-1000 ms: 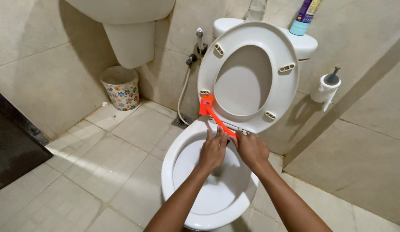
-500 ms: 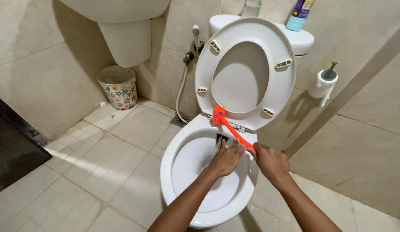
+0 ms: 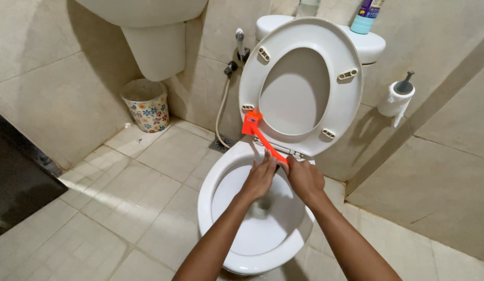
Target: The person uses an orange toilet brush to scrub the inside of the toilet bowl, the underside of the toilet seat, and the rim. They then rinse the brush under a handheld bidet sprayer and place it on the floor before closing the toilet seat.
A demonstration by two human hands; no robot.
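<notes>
We grip the orange brush handle [image 3: 262, 136] with both hands over the toilet bowl [image 3: 216, 192], left hand [image 3: 260, 177] and right hand [image 3: 303, 178] curled tight around it, its tip toward eleven o'clock. The seat [image 3: 301, 83] stands raised at twelve; scrubbing looks underway, the brush head hidden, so how much is left we cannot tell.

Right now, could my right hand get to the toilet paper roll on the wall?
Probably yes. The right hand grips the orange brush handle over the bowl, and nothing stands between it and the toilet paper roll, though it must let go first.
</notes>
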